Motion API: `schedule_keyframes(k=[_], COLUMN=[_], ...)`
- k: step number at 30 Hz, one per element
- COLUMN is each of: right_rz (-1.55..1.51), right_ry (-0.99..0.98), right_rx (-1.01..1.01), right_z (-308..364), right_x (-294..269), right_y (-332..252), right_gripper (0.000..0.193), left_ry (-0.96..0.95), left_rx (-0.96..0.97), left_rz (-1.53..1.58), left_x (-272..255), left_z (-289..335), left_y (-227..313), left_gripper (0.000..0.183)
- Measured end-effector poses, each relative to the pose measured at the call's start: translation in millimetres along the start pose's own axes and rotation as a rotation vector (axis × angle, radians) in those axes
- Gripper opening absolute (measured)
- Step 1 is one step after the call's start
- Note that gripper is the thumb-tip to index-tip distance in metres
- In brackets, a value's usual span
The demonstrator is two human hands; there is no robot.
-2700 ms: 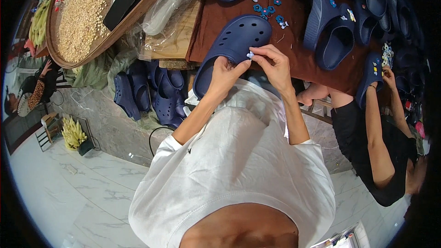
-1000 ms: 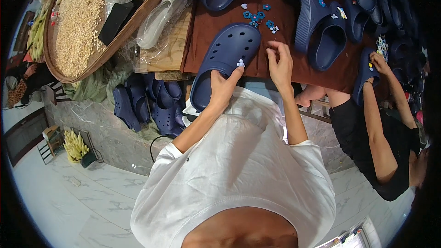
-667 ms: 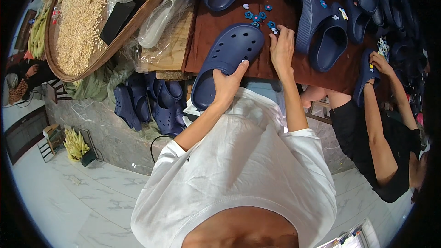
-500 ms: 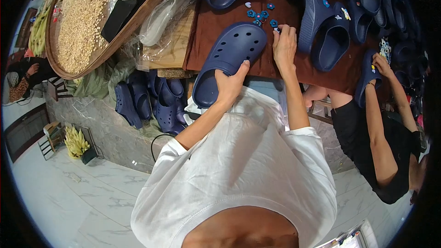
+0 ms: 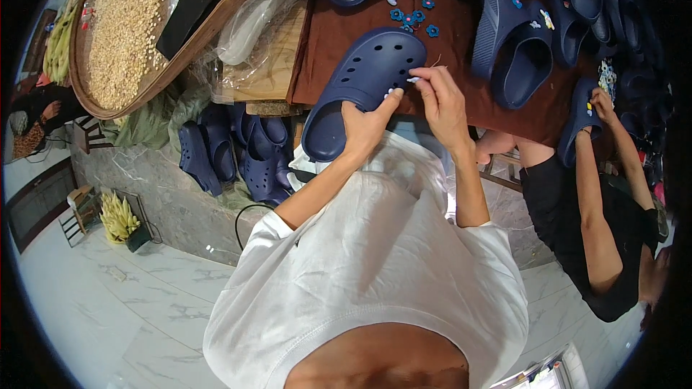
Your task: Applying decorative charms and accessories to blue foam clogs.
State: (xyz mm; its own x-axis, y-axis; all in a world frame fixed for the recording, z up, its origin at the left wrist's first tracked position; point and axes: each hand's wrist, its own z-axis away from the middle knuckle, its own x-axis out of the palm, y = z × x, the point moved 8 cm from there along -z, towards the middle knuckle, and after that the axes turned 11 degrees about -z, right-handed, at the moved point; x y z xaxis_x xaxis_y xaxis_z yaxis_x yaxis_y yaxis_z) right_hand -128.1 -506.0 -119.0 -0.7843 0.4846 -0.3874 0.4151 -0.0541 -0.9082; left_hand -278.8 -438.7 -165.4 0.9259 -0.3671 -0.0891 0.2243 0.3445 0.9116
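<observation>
My left hand (image 5: 370,121) grips a navy clog (image 5: 382,57) by its heel-side edge, the thumb on top of the shoe. The clog's holed toe lies toward the brown cloth. At its right side, my right hand (image 5: 441,104) pinches a small white charm (image 5: 414,79) between thumb and fingertips, close to the holes. A small whitish spot shows at my left thumb tip; I cannot make out what it is. Beyond the toe, several blue flower charms (image 5: 409,19) and a white heart charm (image 5: 392,1) lie on the cloth.
The brown cloth (image 5: 461,43) carries more navy clogs (image 5: 522,65) at the right. Grain fills a round woven tray (image 5: 119,112) at the left, with a black phone-like object (image 5: 189,23) on it. At the right, a co-worker's hand (image 5: 602,104) works on another clog (image 5: 579,119).
My right hand has come back from the flower charms to the clog's right side, now with a white charm in its fingertips. The clog has shifted slightly away and to the right.
</observation>
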Motion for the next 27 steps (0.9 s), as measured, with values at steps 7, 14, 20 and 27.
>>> schedule_keyframes(k=[7, 14, 20, 27], right_rz=[-0.166, -0.153, -0.180, -0.183], right_ry=[0.005, -0.107, -0.138, -0.100], right_rx=[0.108, 0.052, 0.090, 0.140], right_z=[3.6, -3.5, -5.1, -2.8], right_x=[12.3, 11.4, 7.2, 12.4], right_y=[2.4, 0.6, 0.2, 6.7], right_gripper=[0.015, 0.012, 0.013, 0.012], left_ry=[-0.033, -0.015, -0.036, -0.103], left_rx=[0.034, -0.003, -0.030, 0.007], left_rz=[0.064, 0.043, 0.080, 0.066], left_x=[7.0, 5.7, 6.7, 6.5], left_z=[-2.5, -4.3, -2.8, -4.2], left_y=[-15.4, -26.9, -30.5, -28.2], left_gripper=[0.033, 0.050, 0.052, 0.045])
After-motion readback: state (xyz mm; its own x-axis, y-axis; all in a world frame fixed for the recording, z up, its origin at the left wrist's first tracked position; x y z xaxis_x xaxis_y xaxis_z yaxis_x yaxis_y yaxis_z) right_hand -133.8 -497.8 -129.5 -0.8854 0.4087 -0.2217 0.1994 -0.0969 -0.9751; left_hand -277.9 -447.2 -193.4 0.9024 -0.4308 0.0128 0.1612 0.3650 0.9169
